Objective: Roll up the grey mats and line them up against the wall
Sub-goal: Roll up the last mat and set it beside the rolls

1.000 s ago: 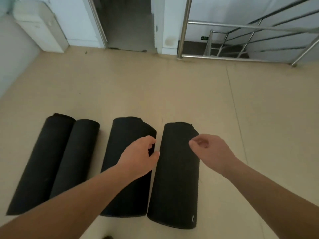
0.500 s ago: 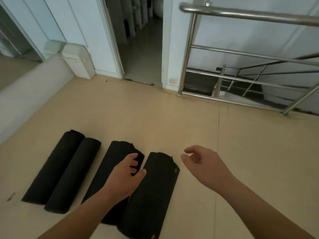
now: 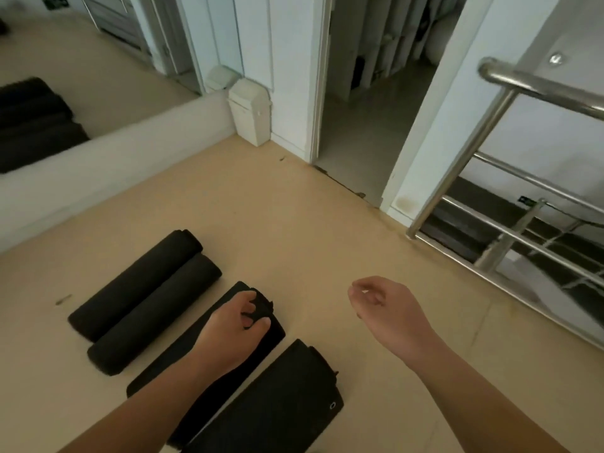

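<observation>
Several dark grey rolled mats lie side by side on the tan floor. The two left rolls touch each other. My left hand grips the far end of the third roll, fingers curled around its edge. The fourth roll, with a small metal eyelet, lies nearest me on the right, apart from both hands. My right hand hovers over bare floor to the right of the rolls, fingers loosely curled and holding nothing.
A low white ledge under a wall mirror runs along the left. A white bin stands in the corner beside an open doorway. A steel stair railing guards a stairwell on the right.
The view has swung left and up, so the mirror wall shows. My left hand has closed on the third roll's far end. My right hand has drifted right, away from the fourth roll.
</observation>
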